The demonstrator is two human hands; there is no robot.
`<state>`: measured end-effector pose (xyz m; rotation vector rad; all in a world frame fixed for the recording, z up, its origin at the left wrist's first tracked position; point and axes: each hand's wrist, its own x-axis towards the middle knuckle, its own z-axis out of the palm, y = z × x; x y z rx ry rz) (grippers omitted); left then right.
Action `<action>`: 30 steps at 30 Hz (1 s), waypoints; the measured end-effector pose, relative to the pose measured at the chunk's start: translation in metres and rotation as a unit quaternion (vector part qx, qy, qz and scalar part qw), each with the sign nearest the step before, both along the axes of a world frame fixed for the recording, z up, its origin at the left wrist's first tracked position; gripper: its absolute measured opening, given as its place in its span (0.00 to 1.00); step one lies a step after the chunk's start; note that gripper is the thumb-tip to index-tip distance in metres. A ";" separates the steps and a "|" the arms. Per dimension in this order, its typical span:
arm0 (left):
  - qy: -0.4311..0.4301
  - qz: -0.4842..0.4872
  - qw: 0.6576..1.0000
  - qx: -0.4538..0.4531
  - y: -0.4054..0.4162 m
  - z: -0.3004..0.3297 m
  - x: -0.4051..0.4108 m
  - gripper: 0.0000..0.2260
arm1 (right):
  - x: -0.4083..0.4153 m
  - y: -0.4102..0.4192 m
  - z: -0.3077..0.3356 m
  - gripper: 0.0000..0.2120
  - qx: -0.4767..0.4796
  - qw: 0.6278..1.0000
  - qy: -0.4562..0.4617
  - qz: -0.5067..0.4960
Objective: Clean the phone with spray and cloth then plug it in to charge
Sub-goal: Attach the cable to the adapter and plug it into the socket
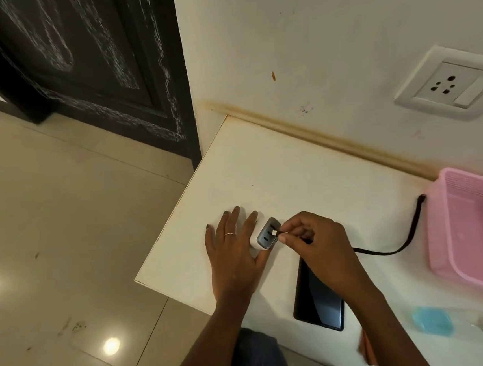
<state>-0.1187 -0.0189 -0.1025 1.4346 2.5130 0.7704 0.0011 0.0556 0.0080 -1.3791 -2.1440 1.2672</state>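
Black and glossy, the phone [318,299] lies flat on the white table [277,164], screen up, its long axis running from the near table edge away toward the wall, tilted a little to the left at its far end. That far end is hidden under the right hand [313,238]. The right hand pinches the metal plug of a black cable [399,244] between thumb and fingertips, with the plug tip at a port on the grey face of the white charger [264,235]. The charger's grey port face points toward the right hand. The left hand [234,248] lies beside the charger, fingers straight and spread on the table, thumb and forefinger bracing the charger's sides. From the right hand the cable curves across the table to the pink basket [474,219], touching its left wall. Nothing can be made out inside the basket from this angle. A white wall socket [450,83] sits on the wall above. Near the table's front edge lies a blurred blue object [432,322], and an orange cloth [366,347] shows beside the right forearm.
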 end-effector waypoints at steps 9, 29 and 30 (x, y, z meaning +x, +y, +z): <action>0.003 0.001 1.000 -0.008 0.001 -0.001 0.001 0.25 | -0.004 -0.009 -0.007 0.03 0.111 0.992 -0.052 0.023; 0.069 -0.010 0.997 -0.016 0.000 -0.008 0.000 0.24 | -0.027 -0.008 0.012 0.08 0.254 0.929 -0.226 0.144; 0.068 -0.008 0.998 -0.018 0.001 -0.008 0.000 0.24 | -0.029 -0.010 0.013 0.08 0.253 0.929 -0.226 0.147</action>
